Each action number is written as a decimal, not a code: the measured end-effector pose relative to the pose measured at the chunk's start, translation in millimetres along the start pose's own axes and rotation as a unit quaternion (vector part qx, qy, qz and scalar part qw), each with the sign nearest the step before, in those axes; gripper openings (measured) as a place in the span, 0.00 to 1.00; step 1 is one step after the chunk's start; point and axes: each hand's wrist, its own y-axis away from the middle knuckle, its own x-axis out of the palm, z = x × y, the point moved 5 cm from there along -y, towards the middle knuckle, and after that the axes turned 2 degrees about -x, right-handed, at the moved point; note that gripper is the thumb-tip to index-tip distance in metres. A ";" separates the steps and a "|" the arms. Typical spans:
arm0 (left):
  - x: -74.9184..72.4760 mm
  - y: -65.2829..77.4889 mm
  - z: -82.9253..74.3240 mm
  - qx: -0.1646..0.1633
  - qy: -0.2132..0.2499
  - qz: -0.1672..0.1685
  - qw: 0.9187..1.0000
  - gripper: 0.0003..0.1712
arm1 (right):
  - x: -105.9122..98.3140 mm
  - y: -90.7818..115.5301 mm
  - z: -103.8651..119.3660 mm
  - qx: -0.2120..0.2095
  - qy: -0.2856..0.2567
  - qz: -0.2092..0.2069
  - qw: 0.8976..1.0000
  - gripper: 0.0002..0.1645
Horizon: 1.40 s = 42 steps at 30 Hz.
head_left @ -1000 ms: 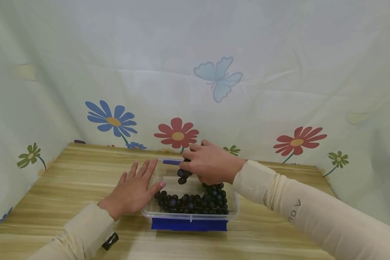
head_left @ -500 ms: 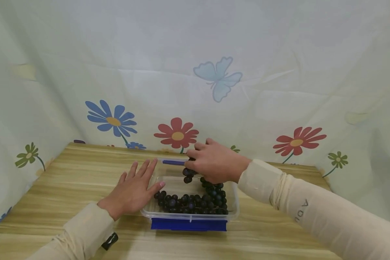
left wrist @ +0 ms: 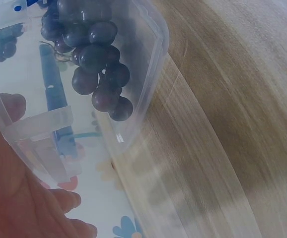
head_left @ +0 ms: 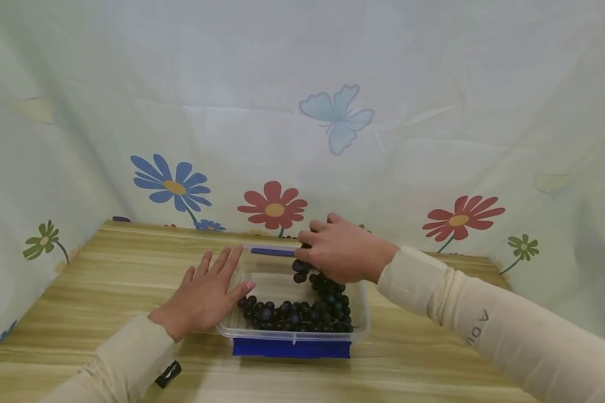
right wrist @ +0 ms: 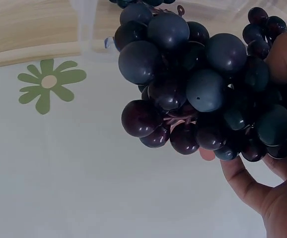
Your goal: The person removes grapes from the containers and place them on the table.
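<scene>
Two hands are working around a clear plastic container (head_left: 292,330) sitting low in the middle of the head view, on a wooden table (head_left: 106,280). The left hand (head_left: 204,296) is lying flat, fingers straight and spread, just left of centre, its fingertips touching the container's left wall; that reads to me as bracing the box so it doesn't slide. In the left wrist view the same transparent wall (left wrist: 148,74) is filling the upper left, with dark grapes showing through it.

The right hand (head_left: 340,254) is hovering just right of centre, above the container's far half, fingers curled and gripping a bunch of dark grapes (head_left: 302,268). The bunch is trailing down into the grapes lying along the near side of the box (head_left: 297,313), so part of it seems to be resting inside while the top is lifted. In the right wrist view the cluster (right wrist: 198,84) is crowding the upper right, fingers (right wrist: 248,183) wrapping it from below, likely cradling it so nothing drops. A blue clasp (head_left: 291,348) is sitting at the near edge, another (head_left: 272,252) at the far one. A flowered cloth (head_left: 274,207) is hanging behind.
</scene>
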 end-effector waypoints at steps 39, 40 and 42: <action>-0.4 -0.2 -1.5 0.002 0.004 -0.006 1.000 0.50 | 18.1 40.3 -14.2 0.009 0.016 -0.004 1.000 0.19; -0.4 -0.1 -1.5 0.002 0.005 -0.006 1.000 0.50 | 18.6 41.5 -14.5 0.009 0.016 -0.004 1.000 0.19; -0.5 -0.3 -0.9 0.002 0.005 -0.007 1.000 0.50 | 20.0 44.0 -15.4 0.011 0.017 -0.001 1.000 0.19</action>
